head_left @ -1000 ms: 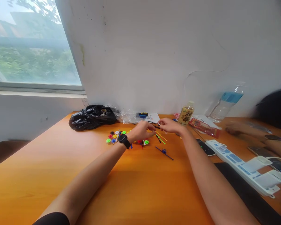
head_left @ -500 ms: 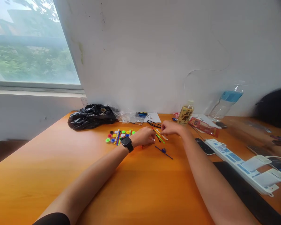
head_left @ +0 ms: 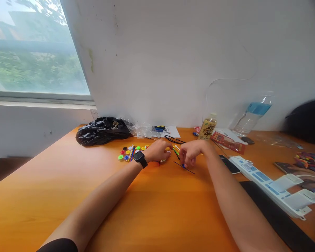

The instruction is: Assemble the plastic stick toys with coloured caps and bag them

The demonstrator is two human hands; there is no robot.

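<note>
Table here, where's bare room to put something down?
Bare: the near table between your left arm and right arm; also left of the left arm, nearer than the black bag. Crowded: around your left hand and right hand, with colourful pieces; rightward, with bottle, phone, power strip.

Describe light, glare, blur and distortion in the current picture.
Head view throughout: window bright, scenery beyond hazy; pale glare on the left of the tabletop; multicoloured bundle at the right edge soft; clear bottle leaning outward, perhaps lens stretch; blue rod by the right hand lacking fine detail.
</note>
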